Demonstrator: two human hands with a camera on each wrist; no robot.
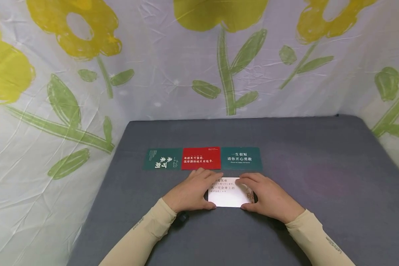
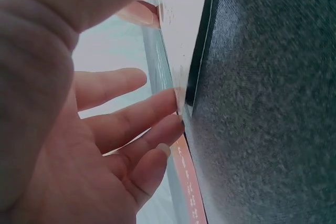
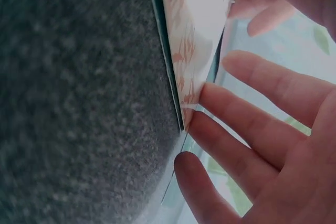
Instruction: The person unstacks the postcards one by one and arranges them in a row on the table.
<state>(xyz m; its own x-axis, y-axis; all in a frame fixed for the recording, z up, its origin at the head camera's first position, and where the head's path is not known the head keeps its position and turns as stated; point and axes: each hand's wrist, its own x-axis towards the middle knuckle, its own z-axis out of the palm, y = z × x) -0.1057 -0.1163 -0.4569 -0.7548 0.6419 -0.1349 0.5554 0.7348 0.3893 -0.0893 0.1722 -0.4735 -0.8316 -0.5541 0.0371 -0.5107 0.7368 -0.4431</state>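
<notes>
Head view: the left hand (image 1: 192, 190) and right hand (image 1: 269, 195) bracket a white card (image 1: 227, 195) on the grey bench (image 1: 319, 177), fingers straight, squaring it below three cards (image 1: 203, 159).
Left wrist: fingertips (image 2: 168, 100) touch the thin card edge (image 2: 181, 51).
Right wrist: fingertips (image 3: 210, 95) meet the glossy patterned corner (image 3: 189, 98).

I see a flat surface covered in dark grey felt-like fabric (image 1: 319, 177). On it lie, in a row, a dark green printed card (image 1: 162, 159), a red printed card (image 1: 201, 158) and a teal printed card (image 1: 241, 158); nearer me, a white printed card (image 1: 227, 195).
</notes>
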